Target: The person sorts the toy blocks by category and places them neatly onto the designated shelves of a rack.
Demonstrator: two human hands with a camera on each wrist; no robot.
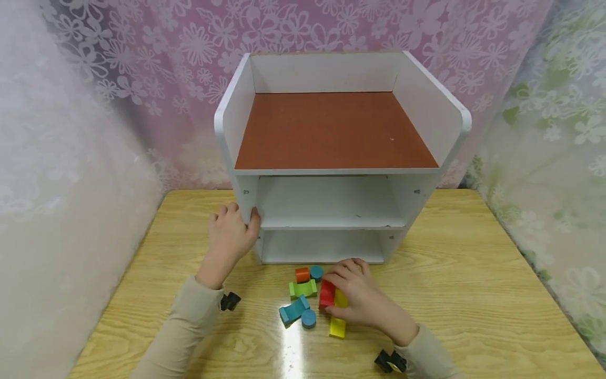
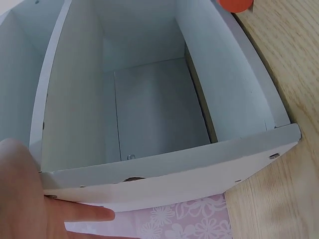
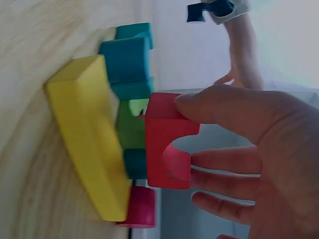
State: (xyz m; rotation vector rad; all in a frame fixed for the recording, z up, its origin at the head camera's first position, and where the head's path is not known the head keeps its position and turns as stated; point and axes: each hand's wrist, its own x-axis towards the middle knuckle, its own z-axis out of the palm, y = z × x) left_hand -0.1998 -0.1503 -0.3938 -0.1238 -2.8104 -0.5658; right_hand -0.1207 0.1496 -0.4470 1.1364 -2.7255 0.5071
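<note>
We see the bench (image 1: 473, 316) carrying a white shelf unit (image 1: 336, 131). The left hand (image 1: 232, 231) has its grip clamped on the unit's left side panel (image 1: 239, 113). Partly under the right hand (image 1: 357, 295) lies a yellow block (image 1: 337, 327); that hand's grip pinches a red notched block (image 1: 326, 295) just beside it, before the unit. Between the hands we find a green block (image 1: 303, 289), a blue notched block (image 1: 294, 309), two blue cylinders (image 1: 309, 319) and an orange cylinder (image 1: 302, 275).
</note>
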